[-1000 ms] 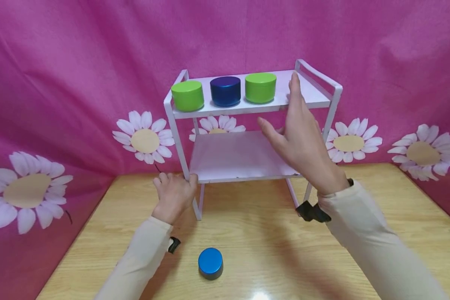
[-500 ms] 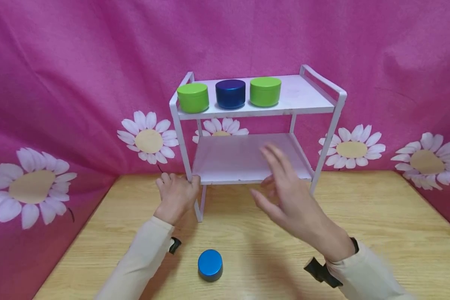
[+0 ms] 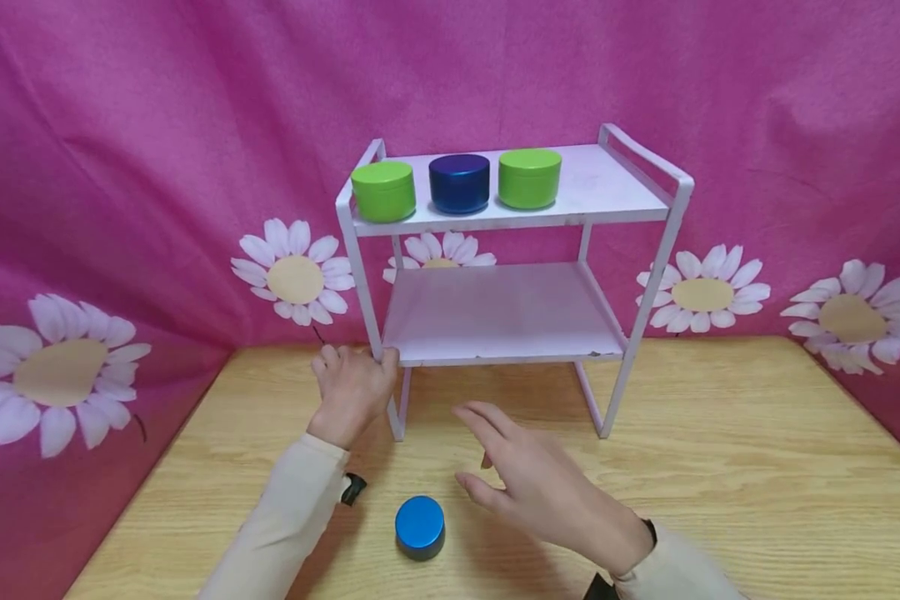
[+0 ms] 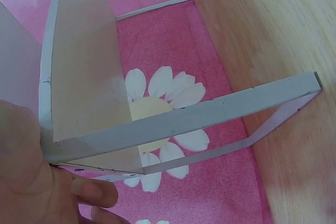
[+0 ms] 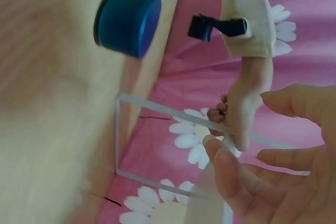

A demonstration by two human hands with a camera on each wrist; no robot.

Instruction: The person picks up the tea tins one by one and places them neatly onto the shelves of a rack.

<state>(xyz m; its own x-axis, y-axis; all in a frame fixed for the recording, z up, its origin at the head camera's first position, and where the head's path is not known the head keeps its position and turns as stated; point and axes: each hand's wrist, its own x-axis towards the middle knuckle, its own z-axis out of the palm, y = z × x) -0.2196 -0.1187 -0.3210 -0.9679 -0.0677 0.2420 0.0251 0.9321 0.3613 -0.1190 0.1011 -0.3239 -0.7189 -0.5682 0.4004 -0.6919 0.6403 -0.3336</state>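
Observation:
My left hand (image 3: 351, 392) grips the left leg of a white two-tier rack (image 3: 506, 346) at its lower shelf; the left wrist view shows the thumb and fingers (image 4: 94, 191) around that corner. My right hand (image 3: 536, 492) hovers over the table, fingers spread and holding nothing, to the right of a round blue tin (image 3: 420, 527). In the right wrist view the blue tin (image 5: 127, 23) stands apart from the fingertips. On the top shelf stand a green tin (image 3: 384, 193) at the left, a dark blue tin (image 3: 460, 185) and another green tin (image 3: 529, 180).
The rack stands on a light wooden table (image 3: 720, 467). A pink cloth (image 3: 157, 167) with large white daisies hangs behind and beside it. The lower shelf (image 3: 495, 312) lies below the tins.
My right hand has come down from the top shelf, toward me and left, to beside the blue tin. My left hand keeps its grip on the rack. The tins stay in their places.

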